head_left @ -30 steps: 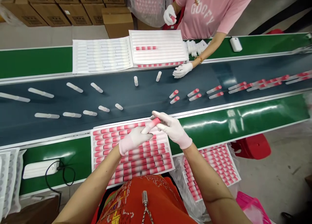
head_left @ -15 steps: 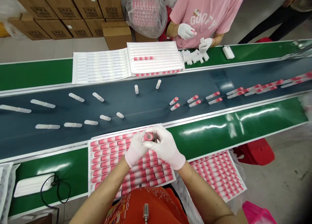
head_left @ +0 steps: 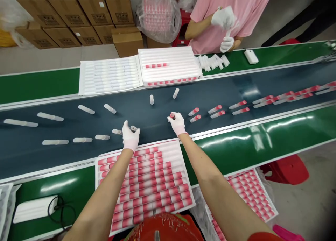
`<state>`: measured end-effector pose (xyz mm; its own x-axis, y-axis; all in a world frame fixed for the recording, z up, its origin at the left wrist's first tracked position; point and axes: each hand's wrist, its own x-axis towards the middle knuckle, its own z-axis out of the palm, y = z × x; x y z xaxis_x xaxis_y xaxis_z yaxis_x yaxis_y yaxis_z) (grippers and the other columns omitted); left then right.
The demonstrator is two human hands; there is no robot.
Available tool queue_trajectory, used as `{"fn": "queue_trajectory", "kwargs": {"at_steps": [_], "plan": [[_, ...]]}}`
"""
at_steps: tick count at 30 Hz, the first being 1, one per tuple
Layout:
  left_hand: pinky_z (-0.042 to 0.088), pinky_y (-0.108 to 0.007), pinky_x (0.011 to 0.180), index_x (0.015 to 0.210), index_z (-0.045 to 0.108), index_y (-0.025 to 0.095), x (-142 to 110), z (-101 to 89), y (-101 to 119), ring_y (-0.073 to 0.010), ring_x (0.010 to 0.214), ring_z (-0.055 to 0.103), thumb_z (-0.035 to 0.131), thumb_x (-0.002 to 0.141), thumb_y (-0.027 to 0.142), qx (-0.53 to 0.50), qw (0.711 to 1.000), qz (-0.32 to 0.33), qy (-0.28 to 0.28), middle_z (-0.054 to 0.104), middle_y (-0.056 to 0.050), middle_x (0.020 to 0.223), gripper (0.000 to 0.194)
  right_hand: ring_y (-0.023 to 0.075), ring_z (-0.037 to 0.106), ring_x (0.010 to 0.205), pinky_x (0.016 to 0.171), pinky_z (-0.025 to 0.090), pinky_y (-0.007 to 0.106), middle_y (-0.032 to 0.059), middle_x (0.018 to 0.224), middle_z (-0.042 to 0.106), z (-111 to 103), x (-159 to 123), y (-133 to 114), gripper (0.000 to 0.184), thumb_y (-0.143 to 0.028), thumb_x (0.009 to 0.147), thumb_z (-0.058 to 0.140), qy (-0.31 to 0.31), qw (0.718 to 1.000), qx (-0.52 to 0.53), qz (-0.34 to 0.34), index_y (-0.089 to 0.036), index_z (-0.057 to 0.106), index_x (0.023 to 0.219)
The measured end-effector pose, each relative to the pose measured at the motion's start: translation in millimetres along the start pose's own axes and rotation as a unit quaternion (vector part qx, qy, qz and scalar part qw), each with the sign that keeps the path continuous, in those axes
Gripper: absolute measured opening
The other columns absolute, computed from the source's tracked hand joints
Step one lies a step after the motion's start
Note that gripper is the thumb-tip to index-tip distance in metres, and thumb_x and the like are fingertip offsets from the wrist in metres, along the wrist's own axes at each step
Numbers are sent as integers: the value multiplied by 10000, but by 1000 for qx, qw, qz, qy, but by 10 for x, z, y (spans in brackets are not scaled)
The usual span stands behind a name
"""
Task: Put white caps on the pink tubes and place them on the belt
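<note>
Both my gloved hands reach out over the dark conveyor belt (head_left: pixel 157 115). My left hand (head_left: pixel 130 136) is closed around a small white cap (head_left: pixel 133 128) lying on the belt. Fingers of my right hand (head_left: pixel 177 123) pinch a pink-and-white tube (head_left: pixel 172 116), its red end showing at my fingertips. Below my wrists lies a white tray (head_left: pixel 170 151) filled with rows of pink-and-white tubes. More pink tubes (head_left: pixel 193 112) lie on the belt to the right of my right hand, white caps (head_left: pixel 102 137) to the left of my left hand.
Across the belt a person in a pink shirt (head_left: pixel 207 17) holds a white piece in gloved hands. Two white trays (head_left: pixel 168 64) and loose white caps (head_left: pixel 212 61) lie on the far green ledge. Cardboard boxes (head_left: pixel 86 10) are stacked behind. Another filled tray (head_left: pixel 249 192) sits low right.
My hands have parted from holding one tube together above the tray and moved forward onto the belt, the right carrying the tube, the left closing on a white cap.
</note>
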<state>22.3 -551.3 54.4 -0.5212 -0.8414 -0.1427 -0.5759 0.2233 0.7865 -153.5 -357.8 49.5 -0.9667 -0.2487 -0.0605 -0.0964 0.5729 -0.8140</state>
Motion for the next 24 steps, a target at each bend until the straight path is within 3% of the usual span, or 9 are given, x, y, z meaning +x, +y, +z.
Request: {"fn": "queue_trajectory", "kwargs": {"at_steps": [3, 6, 10, 12, 14, 16, 19, 22, 24], "plan": [[454, -383, 1085, 1259, 555, 172, 122, 175, -80, -189, 1044, 655, 695, 764, 123, -35, 995, -82, -51, 666, -78, 1071, 516, 212, 628, 824, 899, 518, 394, 96, 1089, 614, -64, -106, 85, 502, -296, 753, 752, -4, 998, -43, 33, -140, 665, 1222], [480, -359, 1033, 1013, 623, 180, 134, 234, -131, -178, 941, 664, 654, 795, 147, -50, 992, -84, -81, 669, -30, 894, 222, 260, 643, 939, 939, 514, 426, 151, 1203, 616, -239, -655, 134, 606, -365, 843, 699, -37, 990, -133, 3, -129, 567, 1384], [467, -313, 1030, 918, 597, 190, -16, 92, -93, -170, 1013, 651, 592, 856, 227, -82, 990, -51, -98, 680, -53, 1056, 73, 393, 480, 1326, 1100, 405, 544, 188, 1411, 570, -374, -1754, 232, 415, -308, 893, 649, -220, 931, -248, -156, -152, 651, 1277], [461, -305, 1037, 902, 571, 193, -171, -48, -46, -170, 1070, 636, 553, 893, 294, -114, 987, -7, -113, 651, -72, 1182, 103, 419, 396, 1407, 1143, 350, 592, 188, 1499, 506, -366, -2192, 302, 447, -260, 857, 695, -257, 913, -262, -179, -144, 641, 1286], [466, -328, 1037, 958, 564, 190, -373, -207, 5, -181, 1090, 623, 534, 911, 359, -164, 974, 45, -151, 621, -93, 1226, 179, 397, 419, 1396, 1145, 351, 596, 186, 1429, 567, -340, -2433, 354, 372, -176, 840, 684, -256, 922, -238, -165, -144, 668, 1210], [498, -363, 990, 1115, 556, 178, -603, -356, 59, -190, 1019, 631, 526, 919, 421, -212, 952, 67, -213, 631, -92, 1112, 314, 349, 529, 1286, 1098, 412, 569, 154, 1215, 678, -330, -2470, 340, 228, -122, 839, 639, -249, 944, -171, -133, -166, 697, 1056], [547, -351, 792, 1287, 512, 159, -943, -517, 165, -176, 767, 607, 502, 926, 491, -210, 926, 22, -312, 590, -21, 828, 491, 258, 651, 1002, 905, 546, 459, 101, 1028, 701, -396, -2264, 116, 172, -175, 863, 596, -195, 980, 8, -34, -186, 675, 1016], [518, -320, 682, 1195, 589, 165, -1201, -594, 317, -168, 656, 563, 535, 896, 492, -128, 926, -15, -354, 578, -4, 753, 447, 188, 647, 834, 665, 560, 319, 103, 1138, 681, -563, -1966, -318, 288, -287, 877, 600, -136, 971, 190, 57, -195, 649, 1145], [511, -318, 724, 1114, 632, 185, -1303, -626, 444, -189, 737, 602, 590, 857, 473, -78, 931, -5, -356, 633, -22, 818, 389, 168, 637, 823, 614, 543, 280, 92, 1200, 668, -695, -1808, -625, 348, -293, 873, 610, -160, 954, 249, 47, -213, 658, 1208]]}}
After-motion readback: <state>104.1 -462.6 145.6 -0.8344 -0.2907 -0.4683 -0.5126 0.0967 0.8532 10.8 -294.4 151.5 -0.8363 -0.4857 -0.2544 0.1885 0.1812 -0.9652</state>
